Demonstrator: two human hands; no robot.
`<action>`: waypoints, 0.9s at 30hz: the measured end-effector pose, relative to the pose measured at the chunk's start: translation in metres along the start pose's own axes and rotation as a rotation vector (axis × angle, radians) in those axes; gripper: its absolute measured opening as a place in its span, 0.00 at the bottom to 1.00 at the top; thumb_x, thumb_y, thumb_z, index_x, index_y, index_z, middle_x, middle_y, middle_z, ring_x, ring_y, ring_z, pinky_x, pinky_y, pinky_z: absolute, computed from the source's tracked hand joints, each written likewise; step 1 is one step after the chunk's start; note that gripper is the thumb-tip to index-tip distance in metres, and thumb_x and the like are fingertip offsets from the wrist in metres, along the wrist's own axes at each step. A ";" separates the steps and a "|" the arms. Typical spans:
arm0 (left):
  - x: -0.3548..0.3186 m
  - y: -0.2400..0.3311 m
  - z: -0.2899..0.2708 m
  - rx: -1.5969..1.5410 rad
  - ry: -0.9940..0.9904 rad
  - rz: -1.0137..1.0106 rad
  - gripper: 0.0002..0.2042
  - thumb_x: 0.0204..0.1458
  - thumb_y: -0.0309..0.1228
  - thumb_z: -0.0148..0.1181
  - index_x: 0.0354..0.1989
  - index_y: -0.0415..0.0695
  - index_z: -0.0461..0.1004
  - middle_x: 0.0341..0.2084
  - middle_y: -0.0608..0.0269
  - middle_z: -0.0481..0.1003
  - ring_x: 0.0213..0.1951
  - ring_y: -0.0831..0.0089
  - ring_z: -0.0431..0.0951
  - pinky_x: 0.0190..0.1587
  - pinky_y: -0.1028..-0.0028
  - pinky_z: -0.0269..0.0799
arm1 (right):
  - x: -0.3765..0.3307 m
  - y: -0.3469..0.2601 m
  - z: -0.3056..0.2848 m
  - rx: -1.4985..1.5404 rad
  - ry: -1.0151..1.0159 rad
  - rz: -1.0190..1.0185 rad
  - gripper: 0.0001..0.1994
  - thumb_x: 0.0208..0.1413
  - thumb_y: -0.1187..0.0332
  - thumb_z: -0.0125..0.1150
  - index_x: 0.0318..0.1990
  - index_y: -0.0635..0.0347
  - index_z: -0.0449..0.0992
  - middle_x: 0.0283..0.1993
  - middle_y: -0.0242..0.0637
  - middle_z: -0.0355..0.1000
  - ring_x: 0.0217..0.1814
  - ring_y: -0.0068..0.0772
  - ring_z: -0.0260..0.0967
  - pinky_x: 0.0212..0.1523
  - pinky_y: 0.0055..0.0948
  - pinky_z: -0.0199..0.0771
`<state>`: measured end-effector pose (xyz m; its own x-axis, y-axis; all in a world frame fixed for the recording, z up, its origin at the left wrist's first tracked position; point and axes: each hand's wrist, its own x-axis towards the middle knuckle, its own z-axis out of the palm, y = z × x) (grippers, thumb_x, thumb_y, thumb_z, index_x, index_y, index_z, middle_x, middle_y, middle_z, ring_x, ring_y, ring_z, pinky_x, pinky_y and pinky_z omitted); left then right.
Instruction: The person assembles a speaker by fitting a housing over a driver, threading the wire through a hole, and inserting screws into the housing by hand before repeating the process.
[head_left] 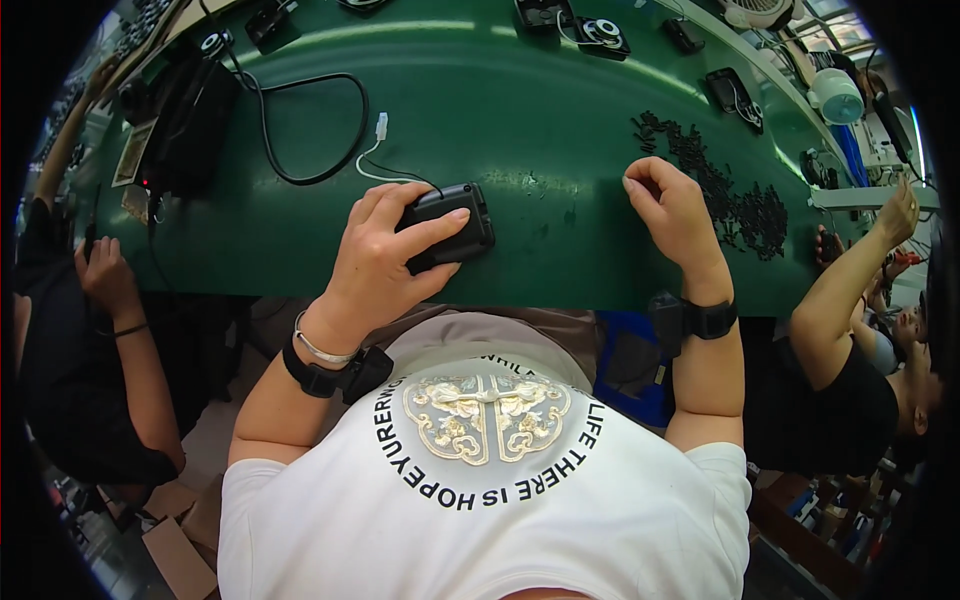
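My left hand grips a black box-shaped plastic housing on the green table, the thumb and fingers spread across it. A thin cable runs from the housing's far side to a white connector plug lying beyond it. To the right, my right hand hovers over the table with its fingers curled and thumb and forefinger together. Whatever lies between those fingertips, if anything, is too small to make out. Close by on its right is a scattered heap of small black elongated pieces.
A black power unit with a red light stands at the left, its thick black cable looping over the green table. Open black housings with round speakers lie along the far side. Co-workers sit on both sides, one person's hand at the left edge.
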<state>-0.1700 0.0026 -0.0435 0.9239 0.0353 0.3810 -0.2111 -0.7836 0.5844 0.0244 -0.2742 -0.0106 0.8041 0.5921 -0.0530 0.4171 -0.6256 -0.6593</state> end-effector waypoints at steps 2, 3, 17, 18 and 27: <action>-0.001 0.000 -0.001 0.005 0.002 0.002 0.26 0.32 0.27 0.73 0.47 0.56 0.81 0.48 0.52 0.73 0.50 0.54 0.73 0.53 0.59 0.69 | -0.002 -0.024 0.018 0.269 -0.136 -0.013 0.04 0.59 0.75 0.60 0.39 0.65 0.75 0.33 0.32 0.72 0.36 0.20 0.68 0.39 0.23 0.69; -0.002 0.000 -0.001 0.006 0.001 0.005 0.26 0.32 0.27 0.73 0.47 0.56 0.81 0.48 0.53 0.73 0.50 0.54 0.73 0.53 0.59 0.69 | -0.004 -0.036 0.031 0.528 -0.258 -0.012 0.03 0.59 0.76 0.60 0.40 0.65 0.75 0.34 0.32 0.72 0.37 0.19 0.67 0.39 0.23 0.69; -0.001 0.001 0.001 0.036 0.000 -0.009 0.26 0.33 0.29 0.73 0.47 0.57 0.81 0.49 0.55 0.73 0.51 0.55 0.72 0.53 0.59 0.67 | -0.011 -0.065 0.087 0.233 -0.127 -0.554 0.06 0.54 0.79 0.64 0.37 0.62 0.75 0.35 0.36 0.70 0.36 0.33 0.69 0.37 0.28 0.70; -0.001 0.001 0.000 0.043 -0.001 -0.008 0.26 0.33 0.29 0.73 0.48 0.57 0.81 0.49 0.55 0.73 0.51 0.55 0.72 0.53 0.59 0.67 | -0.012 -0.066 0.086 0.196 -0.101 -0.577 0.06 0.53 0.80 0.64 0.37 0.62 0.75 0.35 0.37 0.70 0.36 0.33 0.69 0.36 0.29 0.70; 0.002 0.003 -0.001 0.046 -0.010 -0.002 0.28 0.31 0.27 0.74 0.48 0.57 0.81 0.48 0.55 0.73 0.50 0.55 0.73 0.53 0.60 0.67 | -0.008 -0.046 0.049 0.170 0.083 -0.404 0.06 0.51 0.77 0.68 0.36 0.63 0.76 0.34 0.37 0.72 0.35 0.32 0.71 0.36 0.28 0.73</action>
<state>-0.1692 0.0006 -0.0406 0.9273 0.0308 0.3731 -0.1949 -0.8111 0.5515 -0.0223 -0.2252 -0.0166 0.6252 0.7246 0.2900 0.6350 -0.2563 -0.7288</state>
